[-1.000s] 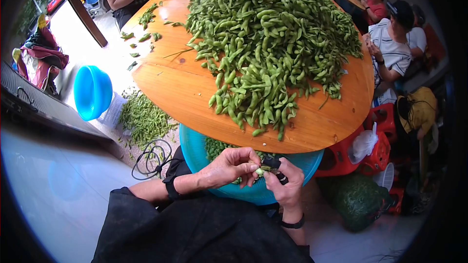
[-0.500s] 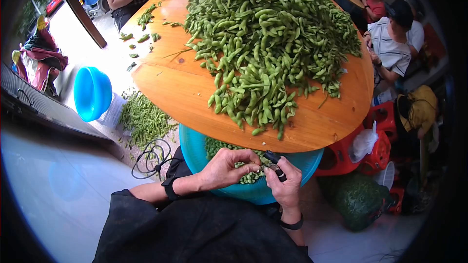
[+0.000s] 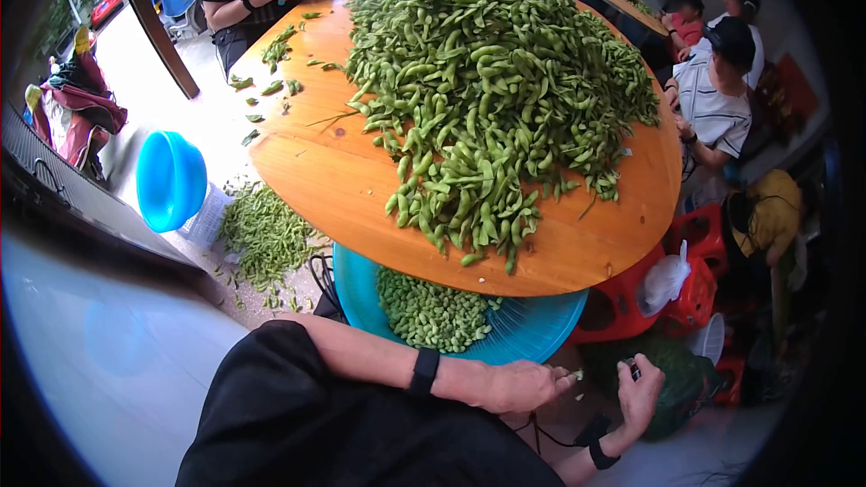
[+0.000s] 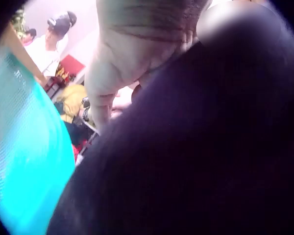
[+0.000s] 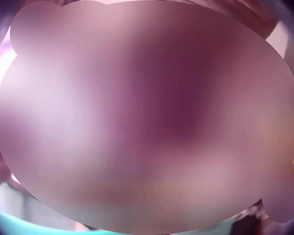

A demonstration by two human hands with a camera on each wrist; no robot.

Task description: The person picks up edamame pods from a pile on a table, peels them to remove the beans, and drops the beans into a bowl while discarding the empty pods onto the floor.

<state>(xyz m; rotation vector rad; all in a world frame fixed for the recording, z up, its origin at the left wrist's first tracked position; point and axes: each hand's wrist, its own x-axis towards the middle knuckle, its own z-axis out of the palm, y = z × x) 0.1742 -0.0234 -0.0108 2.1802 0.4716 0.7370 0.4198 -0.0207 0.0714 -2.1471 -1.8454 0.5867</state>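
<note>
In the head view, my left hand (image 3: 528, 386) hangs right of the blue-green basin (image 3: 347, 284), fingers loosely extended. A small pale green piece (image 3: 578, 374) is at its fingertips, with another just below. My right hand (image 3: 640, 397), further right, has its fingers curled round a small black tool (image 3: 635, 369). Shelled green beans (image 3: 433, 311) lie in the basin, partly under the table edge. The left wrist view shows my left hand (image 4: 137, 49) beside the basin (image 4: 34, 156), its fingertips hidden. A blur covers most of the right wrist view.
A heap of green pods (image 3: 505, 81) covers much of the wooden table (image 3: 316, 180). Pods (image 3: 266, 234) litter the floor by a blue tub (image 3: 171, 180). Red stools (image 3: 690, 298) and a dark green net bag (image 3: 681, 383) stand at right. Several people sit around.
Both hands have moved from above the basin to its right side and now stand apart. The basin's beans are more exposed, and the head view has shifted slightly.
</note>
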